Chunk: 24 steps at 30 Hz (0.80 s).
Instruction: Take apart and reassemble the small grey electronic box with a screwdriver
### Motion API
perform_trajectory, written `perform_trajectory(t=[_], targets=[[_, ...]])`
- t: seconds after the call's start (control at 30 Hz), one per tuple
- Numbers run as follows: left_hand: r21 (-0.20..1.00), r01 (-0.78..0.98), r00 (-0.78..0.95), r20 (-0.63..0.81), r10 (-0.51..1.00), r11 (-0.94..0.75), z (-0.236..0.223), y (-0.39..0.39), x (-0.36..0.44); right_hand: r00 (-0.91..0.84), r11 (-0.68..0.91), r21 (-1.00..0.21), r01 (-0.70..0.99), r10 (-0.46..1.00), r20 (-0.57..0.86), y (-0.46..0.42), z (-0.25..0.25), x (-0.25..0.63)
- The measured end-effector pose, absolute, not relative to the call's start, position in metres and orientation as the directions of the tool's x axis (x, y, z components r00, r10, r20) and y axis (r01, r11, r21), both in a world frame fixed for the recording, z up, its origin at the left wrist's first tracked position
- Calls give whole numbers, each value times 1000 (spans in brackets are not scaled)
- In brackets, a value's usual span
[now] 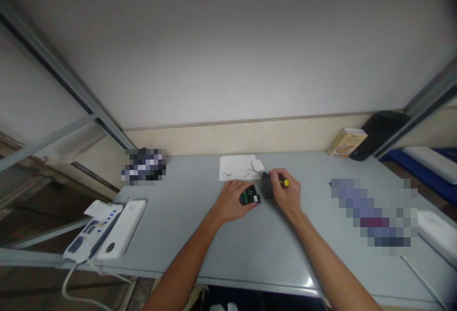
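Note:
My left hand (pixel 228 202) is closed around a small black device with an exposed green circuit board (pixel 247 196), holding it just above the grey table. In my right hand (pixel 290 193) is a screwdriver (pixel 286 183) with a dark handle and a yellow end. Its thin shaft points left over a white sheet of paper (pixel 228 164). Several tiny dark screws (pixel 228 174) lie on the sheet. Beside the right fingers is a dark rounded piece (pixel 267 188); whether the hand touches it I cannot tell. A small white object (pixel 257 165) rests at the sheet's right edge.
On the left of the table (pixel 171 215) lie a power strip (pixel 94 230) with cables and a white slab-shaped device (pixel 123 230). A yellow box (pixel 346 142) leans by a black object (pixel 380 132) at the back right. Blurred items lie at both sides; a wall stands behind.

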State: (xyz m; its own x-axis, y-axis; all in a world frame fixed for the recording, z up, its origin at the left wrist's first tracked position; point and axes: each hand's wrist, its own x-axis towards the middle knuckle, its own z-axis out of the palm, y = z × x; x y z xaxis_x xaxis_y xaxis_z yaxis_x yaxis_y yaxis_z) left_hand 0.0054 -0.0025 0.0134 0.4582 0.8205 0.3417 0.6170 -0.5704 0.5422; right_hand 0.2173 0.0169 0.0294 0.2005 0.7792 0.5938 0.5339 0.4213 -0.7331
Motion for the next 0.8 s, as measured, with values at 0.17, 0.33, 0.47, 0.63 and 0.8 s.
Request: perform_trajectory(t=[0.17,0.33,0.47,0.63,0.8], targets=[[562,598,462,341,819,-572,13,-2,4,228,369,-736,568,788,571,17,28,218],[574,592,466,329,821,-566,14,-2,4,229,316,-738,597,814,534,17,26,217],[576,591,464,330,822,-565,13,-2,4,227,289,-737,611,829,512,16,27,216],[574,591,466,330,821,-566,11,0,5,205,280,-736,616,845,494,16,28,215],[548,610,471,331,818,-572,15,-4,5,163,248,-720,648,878,449,18,25,214]])
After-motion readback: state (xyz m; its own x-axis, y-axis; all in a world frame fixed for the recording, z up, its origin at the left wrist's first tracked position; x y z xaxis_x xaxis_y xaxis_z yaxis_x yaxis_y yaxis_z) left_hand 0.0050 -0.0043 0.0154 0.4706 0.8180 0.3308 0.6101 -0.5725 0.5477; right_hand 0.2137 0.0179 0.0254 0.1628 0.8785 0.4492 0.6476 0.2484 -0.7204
